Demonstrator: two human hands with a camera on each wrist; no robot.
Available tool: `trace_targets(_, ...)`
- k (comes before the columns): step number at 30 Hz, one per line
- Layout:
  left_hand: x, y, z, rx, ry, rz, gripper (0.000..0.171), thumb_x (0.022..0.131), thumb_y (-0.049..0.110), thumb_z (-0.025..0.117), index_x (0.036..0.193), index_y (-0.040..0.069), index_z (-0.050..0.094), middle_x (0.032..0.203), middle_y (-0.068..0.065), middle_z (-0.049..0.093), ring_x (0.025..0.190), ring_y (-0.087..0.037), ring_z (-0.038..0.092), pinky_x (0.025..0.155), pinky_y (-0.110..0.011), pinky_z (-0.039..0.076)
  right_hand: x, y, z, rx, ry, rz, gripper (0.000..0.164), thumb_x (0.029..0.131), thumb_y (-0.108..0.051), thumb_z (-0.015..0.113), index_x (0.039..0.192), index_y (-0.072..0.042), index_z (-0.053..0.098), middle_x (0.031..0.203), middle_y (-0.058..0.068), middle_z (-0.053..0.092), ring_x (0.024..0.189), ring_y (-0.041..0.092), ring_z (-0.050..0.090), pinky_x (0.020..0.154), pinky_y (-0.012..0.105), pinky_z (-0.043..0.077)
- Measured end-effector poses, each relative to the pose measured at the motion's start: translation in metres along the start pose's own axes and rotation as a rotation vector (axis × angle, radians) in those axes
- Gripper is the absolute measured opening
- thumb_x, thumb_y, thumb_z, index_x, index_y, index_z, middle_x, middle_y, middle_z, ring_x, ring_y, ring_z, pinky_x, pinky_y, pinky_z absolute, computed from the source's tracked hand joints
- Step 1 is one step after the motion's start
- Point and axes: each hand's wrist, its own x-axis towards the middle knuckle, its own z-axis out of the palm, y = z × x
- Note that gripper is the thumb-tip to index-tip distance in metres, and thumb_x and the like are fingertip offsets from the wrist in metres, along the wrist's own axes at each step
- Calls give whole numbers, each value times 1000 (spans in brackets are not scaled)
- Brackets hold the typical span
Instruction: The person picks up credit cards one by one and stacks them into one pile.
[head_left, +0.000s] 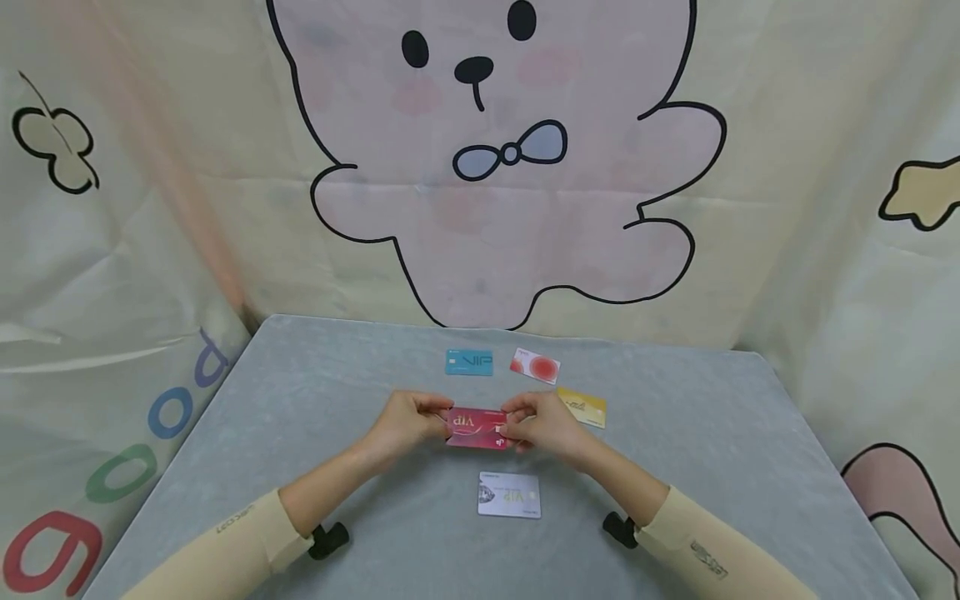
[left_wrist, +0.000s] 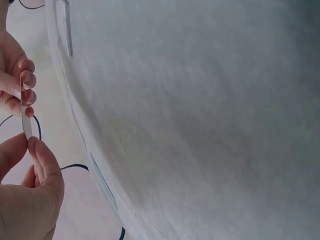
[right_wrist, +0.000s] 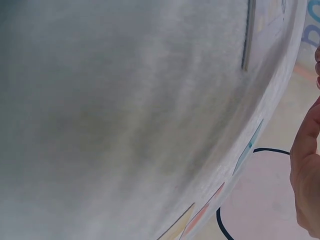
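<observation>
A red VIP card is held up above the table between both hands, its lettering upside down in the head view. My left hand pinches its left edge between thumb and fingers. On the opposite edge, my right hand grips the card the same way. The left wrist view catches the card almost edge-on, with the left hand below it and the right hand above. Only part of the right hand shows at the border of the right wrist view.
A white VIP card lies nearer me on the grey-blue cloth-covered table. Farther back are a blue VIP card, a white card with red circles and a yellow card beside the right hand. A printed curtain hangs behind.
</observation>
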Motion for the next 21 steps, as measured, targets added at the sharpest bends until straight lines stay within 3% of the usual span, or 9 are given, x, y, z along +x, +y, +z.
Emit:
trace_targets(10, -4, 1, 8, -24, -56, 5, 42, 85, -5, 79, 126, -8, 71, 114, -14, 75, 91, -21, 66, 77, -32, 59, -9, 11, -5, 19, 0, 19, 35, 93, -12, 80, 123, 2, 68, 93, 11, 67, 68, 21, 69, 67, 33, 61)
trace_targets(21, -10, 1, 15, -43, -129, 2, 39, 87, -5, 77, 125, -11, 70, 99, -11, 76, 90, -19, 69, 83, -35, 61, -26, 16, -10, 42, -33, 41, 38, 94, -13, 79, 125, 3, 64, 93, 11, 67, 72, 21, 68, 68, 33, 61)
